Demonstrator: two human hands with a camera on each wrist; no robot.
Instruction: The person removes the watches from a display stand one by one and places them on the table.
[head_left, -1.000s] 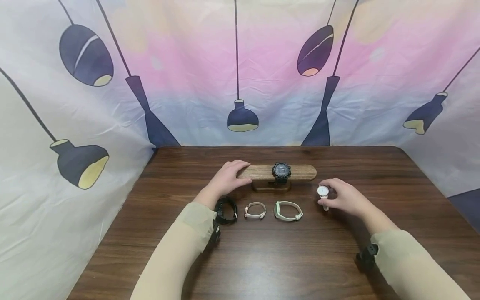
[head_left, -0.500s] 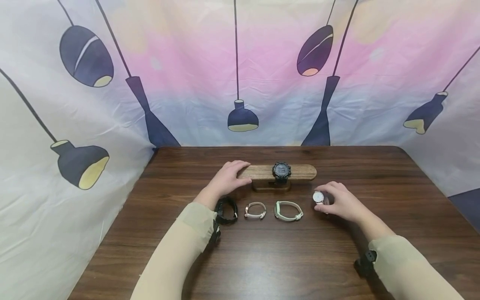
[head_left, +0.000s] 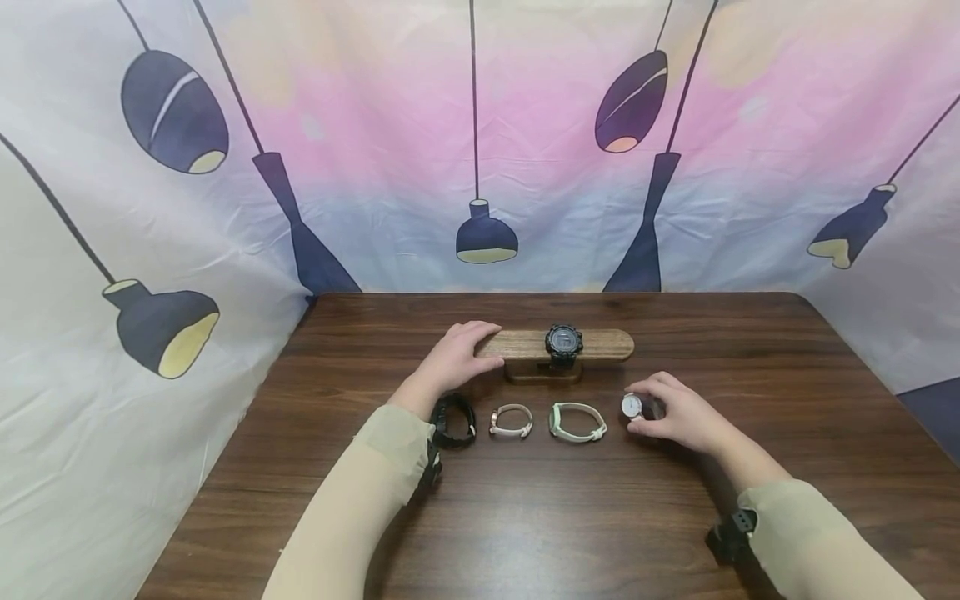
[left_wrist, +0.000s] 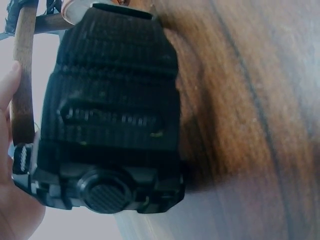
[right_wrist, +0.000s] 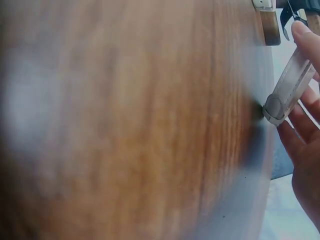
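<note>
In the head view my left hand (head_left: 453, 357) grips the left end of a wooden watch stand (head_left: 600, 343), thumb in front and fingers behind. A black digital watch (head_left: 563, 340) is strapped round the middle of its bar. My right hand (head_left: 681, 412) holds a small wristwatch (head_left: 632, 406) with a white dial between thumb and fingers, right of the stand. Its pale strap (right_wrist: 292, 80) shows in the right wrist view, close to the tabletop. Near my left wrist a black watch (head_left: 454, 421) sits on the table, filling much of the left wrist view.
On the brown wooden table (head_left: 510, 517), in front of the stand, lie a small pale-strapped watch (head_left: 512, 421) and a mint green watch (head_left: 576, 422). A curtain (head_left: 555, 167) printed with lamps hangs behind the table's back edge.
My right hand has brought the white-dial watch toward the front and slightly left, its dial now turned more to the left. The left hand stays on the stand.
</note>
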